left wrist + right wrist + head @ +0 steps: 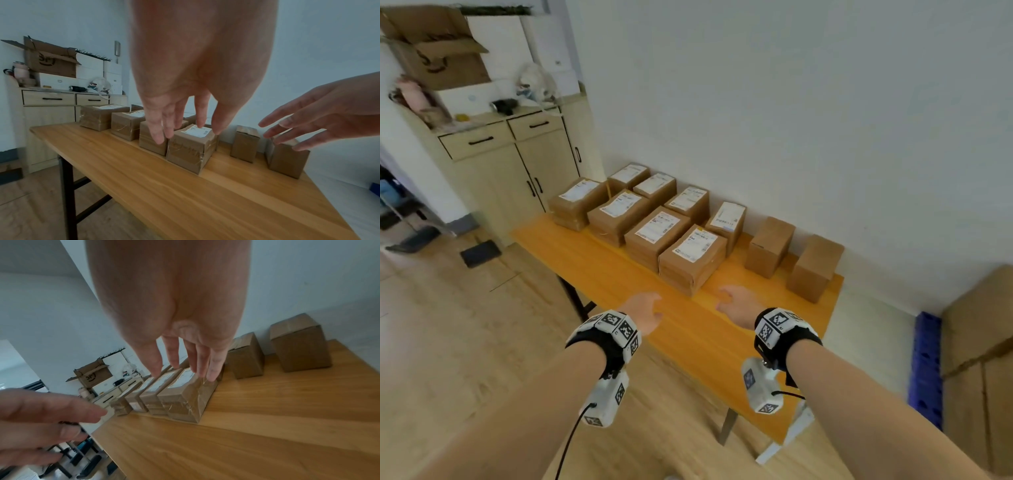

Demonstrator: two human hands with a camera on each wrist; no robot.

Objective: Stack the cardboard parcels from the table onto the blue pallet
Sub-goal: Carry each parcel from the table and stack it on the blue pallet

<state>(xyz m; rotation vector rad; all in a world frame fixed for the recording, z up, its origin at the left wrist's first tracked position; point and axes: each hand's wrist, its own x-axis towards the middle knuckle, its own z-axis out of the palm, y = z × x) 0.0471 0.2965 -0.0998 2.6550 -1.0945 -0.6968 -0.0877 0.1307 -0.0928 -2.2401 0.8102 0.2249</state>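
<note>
- Left hand at lower centre of the head view, above the wooden table, fingers spread and relaxed, holding nothing.
- Right hand just to its right, likewise spread wide and empty, apart from every parcel.
- Nearest labelled parcel at centre frame, just beyond both hands, taped, white shipping label on top, resting on the table.
- In the left wrist view, same parcel right behind the fingertips; touching or not, cannot tell.
- 7 more labelled parcels in rows running toward upper left, packed close against each other.
- 2 plain upright cartons to the right of the labelled ones, near the wall, standing apart from each other.
- Blue pallet at right edge of frame, beyond the table end, standing on edge beside a large cardboard box.
- Light wood cabinet at upper left, with an open cardboard box and clutter on top.
- Dark flat object on the wooden floor at left.
</note>
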